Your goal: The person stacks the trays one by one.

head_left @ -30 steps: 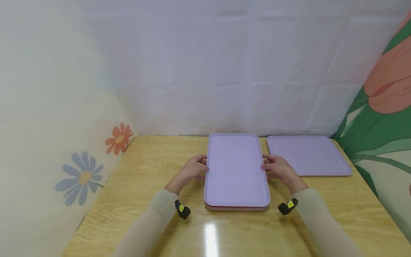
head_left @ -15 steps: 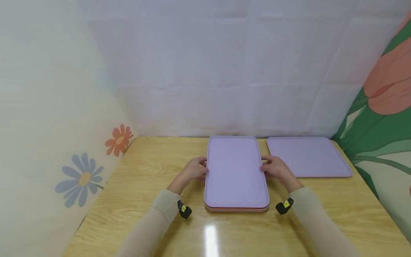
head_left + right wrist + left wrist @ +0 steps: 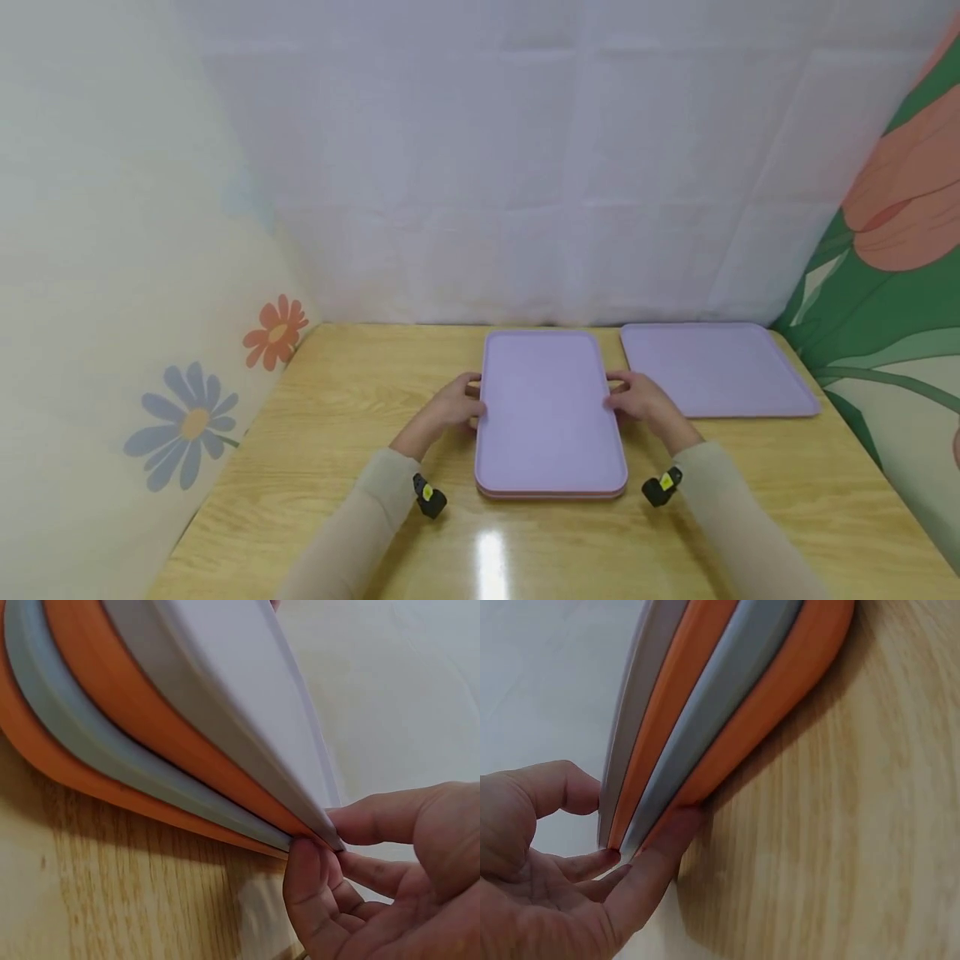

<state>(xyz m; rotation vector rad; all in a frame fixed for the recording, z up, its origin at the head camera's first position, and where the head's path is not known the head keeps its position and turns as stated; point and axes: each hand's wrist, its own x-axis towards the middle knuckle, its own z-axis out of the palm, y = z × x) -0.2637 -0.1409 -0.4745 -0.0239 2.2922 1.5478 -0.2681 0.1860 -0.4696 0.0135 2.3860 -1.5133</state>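
A stack of trays lies lengthwise mid-table, a lilac tray [image 3: 551,417] on top. Below it the left wrist view shows an orange tray [image 3: 673,697], a grey-blue tray [image 3: 720,697] and another orange tray [image 3: 776,694] nearest the wood. From the left side my left hand [image 3: 453,402] grips the stack, thumb at the top rim and fingers along the lower edges. Opposite it, my right hand [image 3: 639,396] holds the right edge likewise; in the right wrist view its thumb touches the lilac rim and a fingertip meets the edges of the trays beneath.
Another lilac tray [image 3: 720,371] lies crosswise at the back right of the wooden table [image 3: 360,358], just beyond my right hand. A white cloth [image 3: 450,167] hangs along the back edge. Walls with painted flowers flank the table on both sides.
The top tray has come down a little and slightly toward me, both hands moving with it. Its edge now sits closer over the trays below. The head view has tilted slightly upward.
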